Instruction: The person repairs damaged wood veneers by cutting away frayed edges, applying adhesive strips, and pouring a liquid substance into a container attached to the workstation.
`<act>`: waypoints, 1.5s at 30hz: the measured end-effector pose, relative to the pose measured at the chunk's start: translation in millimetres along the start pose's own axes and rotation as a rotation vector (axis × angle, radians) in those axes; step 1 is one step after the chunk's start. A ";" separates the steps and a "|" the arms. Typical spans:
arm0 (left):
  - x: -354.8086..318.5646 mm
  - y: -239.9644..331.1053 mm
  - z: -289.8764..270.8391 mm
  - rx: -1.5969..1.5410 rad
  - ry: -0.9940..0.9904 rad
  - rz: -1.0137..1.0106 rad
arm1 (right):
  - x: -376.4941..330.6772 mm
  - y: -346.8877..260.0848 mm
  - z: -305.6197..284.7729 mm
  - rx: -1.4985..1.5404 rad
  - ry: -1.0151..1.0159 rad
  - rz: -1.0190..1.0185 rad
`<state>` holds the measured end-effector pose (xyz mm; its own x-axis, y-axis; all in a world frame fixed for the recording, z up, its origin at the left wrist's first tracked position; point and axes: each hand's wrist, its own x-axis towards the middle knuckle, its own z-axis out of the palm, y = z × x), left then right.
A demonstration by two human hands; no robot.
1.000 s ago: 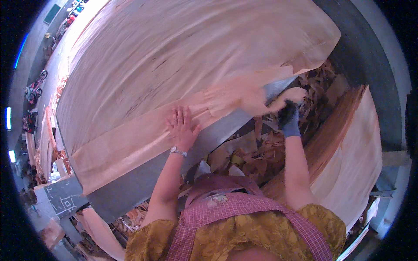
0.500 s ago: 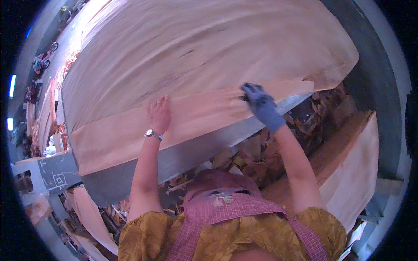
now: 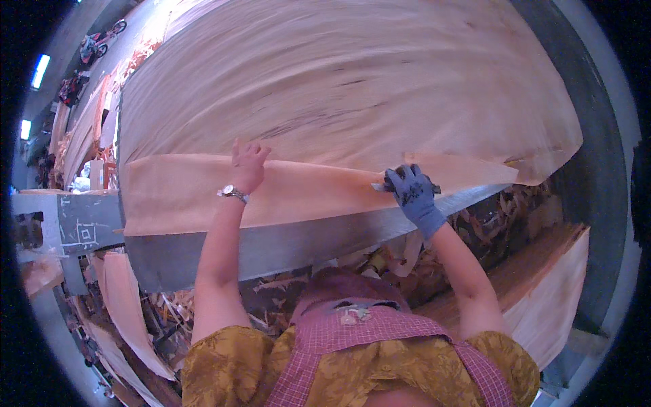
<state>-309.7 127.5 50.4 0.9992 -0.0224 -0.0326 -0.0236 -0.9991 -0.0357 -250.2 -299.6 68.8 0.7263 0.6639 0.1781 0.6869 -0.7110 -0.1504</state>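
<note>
R hand (image 3: 413, 195), off counter (image 3: 305, 245) 1s ago, gripped 1 knife (image 3: 382, 187) over 1 strip (image 3: 319, 192); L hand (image 3: 248, 167) lay unclenched, left.

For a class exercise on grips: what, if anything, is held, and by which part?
The gloved right hand grips a knife-like tool by its dark handle. The left hand lies on the pale sheet, holding nothing visible.

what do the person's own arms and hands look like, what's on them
The left hand is ungloved, with a silvery wristwatch at the wrist. The right hand wears a blue-grey glove with dark marks. Short, patterned mustard-yellow sleeves leave the forearms bare.
</note>
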 end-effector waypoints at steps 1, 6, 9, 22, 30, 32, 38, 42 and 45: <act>-6.3 -5.8 -9.8 -0.030 -0.032 -0.017 | -8.6 -1.9 -4.3 0.024 0.008 0.004; -43.7 -35.5 -32.2 -0.035 -0.109 -0.044 | -43.2 -14.8 -10.5 0.016 0.036 0.021; -59.3 -43.3 -37.8 -0.064 0.022 -0.039 | -72.6 -41.9 2.8 -0.048 0.027 -0.246; -116.2 -28.5 -103.1 -0.092 0.097 0.096 | -10.7 -188.5 -56.5 0.633 -0.048 -0.495; -223.5 27.9 -98.0 -0.039 0.041 -0.004 | 33.6 -132.4 -51.9 0.364 -0.006 -0.095; -240.7 36.9 -91.0 -0.048 0.020 -0.009 | 45.2 -125.7 -29.0 0.237 -0.196 -0.127; -271.4 59.0 -84.9 -0.133 -0.058 -0.047 | 42.7 -122.6 43.0 -0.205 -0.421 -0.291; -291.2 71.7 -61.5 -0.158 -0.121 -0.127 | 52.5 -131.5 36.1 -0.141 -0.498 -0.255; -288.4 76.7 -54.5 -0.220 -0.138 -0.113 | 51.5 -114.9 53.3 -0.244 -0.433 -0.471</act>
<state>-597.9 55.3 111.5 0.9810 0.0802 -0.1767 0.1106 -0.9792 0.1701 -290.3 -171.3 43.5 0.3315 0.9120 -0.2415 0.9434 -0.3218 0.0800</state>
